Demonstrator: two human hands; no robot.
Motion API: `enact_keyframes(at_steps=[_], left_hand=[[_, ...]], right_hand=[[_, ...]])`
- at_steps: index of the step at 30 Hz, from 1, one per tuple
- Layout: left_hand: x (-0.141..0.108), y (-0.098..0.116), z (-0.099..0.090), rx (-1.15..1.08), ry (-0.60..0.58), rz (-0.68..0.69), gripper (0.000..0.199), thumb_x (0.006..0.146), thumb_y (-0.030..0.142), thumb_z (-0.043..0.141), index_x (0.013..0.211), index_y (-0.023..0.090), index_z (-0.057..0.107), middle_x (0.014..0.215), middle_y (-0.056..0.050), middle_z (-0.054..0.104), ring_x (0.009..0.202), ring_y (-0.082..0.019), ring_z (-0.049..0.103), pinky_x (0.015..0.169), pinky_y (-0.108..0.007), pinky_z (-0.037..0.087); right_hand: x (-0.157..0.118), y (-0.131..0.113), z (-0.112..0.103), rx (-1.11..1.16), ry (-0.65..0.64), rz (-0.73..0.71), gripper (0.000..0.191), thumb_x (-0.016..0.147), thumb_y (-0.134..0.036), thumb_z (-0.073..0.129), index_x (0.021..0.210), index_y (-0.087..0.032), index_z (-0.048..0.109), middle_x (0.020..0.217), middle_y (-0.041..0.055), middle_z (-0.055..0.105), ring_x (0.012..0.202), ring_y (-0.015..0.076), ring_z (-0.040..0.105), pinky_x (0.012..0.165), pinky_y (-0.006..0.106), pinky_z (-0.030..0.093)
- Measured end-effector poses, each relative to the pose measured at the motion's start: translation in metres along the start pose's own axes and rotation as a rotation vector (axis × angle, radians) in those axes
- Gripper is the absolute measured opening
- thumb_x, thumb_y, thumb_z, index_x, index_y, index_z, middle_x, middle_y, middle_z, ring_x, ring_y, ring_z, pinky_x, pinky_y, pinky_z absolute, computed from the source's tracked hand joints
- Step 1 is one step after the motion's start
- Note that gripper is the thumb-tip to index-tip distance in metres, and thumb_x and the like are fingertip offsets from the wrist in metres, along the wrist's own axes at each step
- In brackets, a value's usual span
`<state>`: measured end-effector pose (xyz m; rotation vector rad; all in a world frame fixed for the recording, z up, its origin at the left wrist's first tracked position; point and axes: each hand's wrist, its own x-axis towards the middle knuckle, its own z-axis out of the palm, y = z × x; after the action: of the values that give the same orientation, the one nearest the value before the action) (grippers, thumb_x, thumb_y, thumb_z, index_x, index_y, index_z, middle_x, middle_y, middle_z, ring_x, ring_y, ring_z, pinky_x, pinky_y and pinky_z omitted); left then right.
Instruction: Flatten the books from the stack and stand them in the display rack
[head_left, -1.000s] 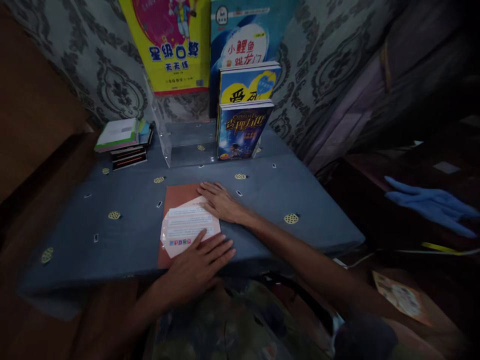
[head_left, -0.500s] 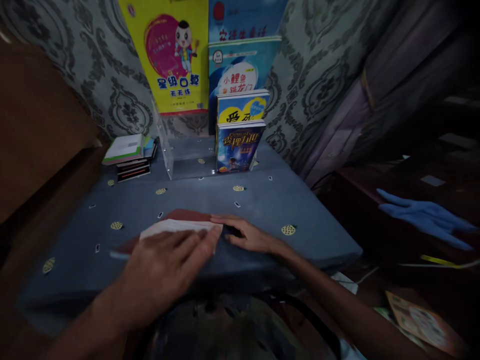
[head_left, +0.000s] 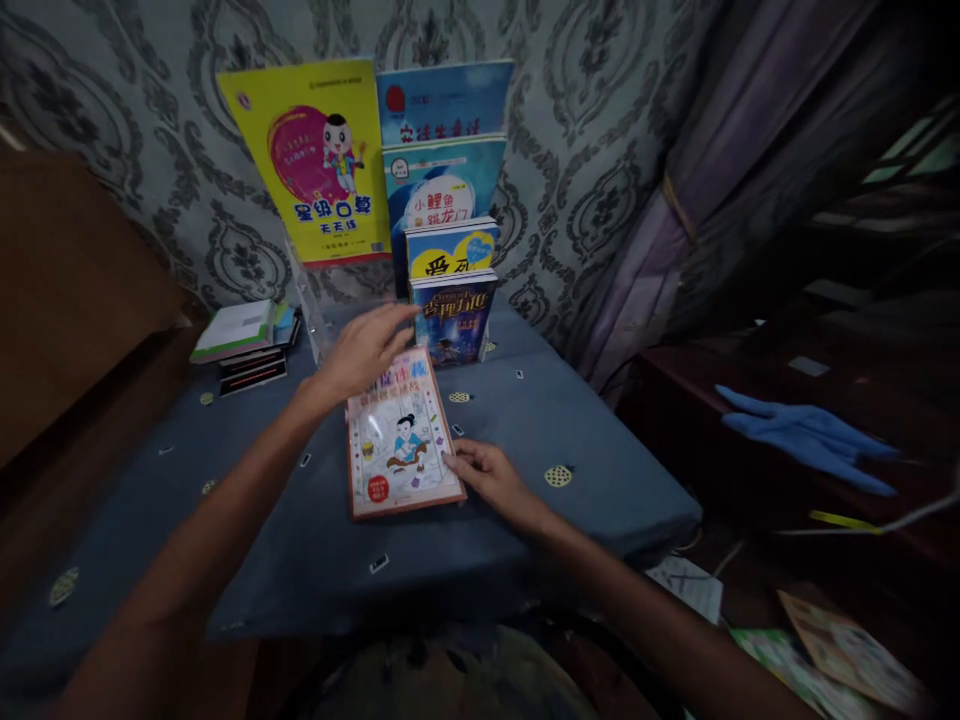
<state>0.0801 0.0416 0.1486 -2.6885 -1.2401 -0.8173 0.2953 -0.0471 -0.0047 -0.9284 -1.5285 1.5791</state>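
Note:
A book with a white and orange cover (head_left: 405, 440), showing a seated cartoon figure, is face up over the blue-grey tablecloth. My right hand (head_left: 491, 480) grips its lower right edge, thumb on the cover. Over the book's top left part reaches my left hand (head_left: 371, 345), fingers stretched toward the upright books; whether it touches the cover is unclear. Just behind stands a dark blue book (head_left: 454, 325), in front of a yellow and blue one (head_left: 450, 252). A tall yellow workbook (head_left: 311, 165) leans in the clear stand at the left.
Small books are stacked (head_left: 240, 335) at the table's back left. Teal (head_left: 450, 180) and blue (head_left: 446, 100) books stand in the rack. A blue glove (head_left: 806, 430) lies on a dark surface at right. Papers (head_left: 847, 645) lie low at the right, near a cable.
The book, earlier seen as reddish cover and white pages under my hands, now shows its illustrated cover. My left hand has moved forward and up. The view has shifted.

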Motion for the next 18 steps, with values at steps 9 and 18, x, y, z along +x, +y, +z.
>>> enact_keyframes(at_steps=[9, 18], left_hand=[[-0.122, 0.001, 0.120, 0.001, -0.278, -0.189, 0.048, 0.105, 0.038, 0.038, 0.147, 0.015, 0.048, 0.158, -0.014, 0.044, 0.148, -0.023, 0.038, 0.123, -0.045, 0.030], [-0.126, -0.019, 0.119, 0.074, -0.312, -0.257, 0.054, 0.105, 0.041, 0.034, 0.150, 0.013, 0.043, 0.161, -0.015, 0.036, 0.152, -0.024, 0.030, 0.125, -0.048, 0.025]], right_hand=[[-0.004, -0.002, -0.019, -0.043, -0.089, 0.296, 0.047, 0.074, -0.059, 0.071, 0.091, -0.021, 0.048, 0.055, -0.0072, 0.061, 0.042, 0.0125, 0.062, 0.040, 0.021, 0.047], [0.008, -0.014, -0.037, -0.472, 0.035, 0.211, 0.024, 0.083, -0.043, 0.065, 0.079, -0.022, 0.054, 0.050, -0.0065, 0.057, 0.037, 0.0128, 0.054, 0.040, 0.024, 0.040]])
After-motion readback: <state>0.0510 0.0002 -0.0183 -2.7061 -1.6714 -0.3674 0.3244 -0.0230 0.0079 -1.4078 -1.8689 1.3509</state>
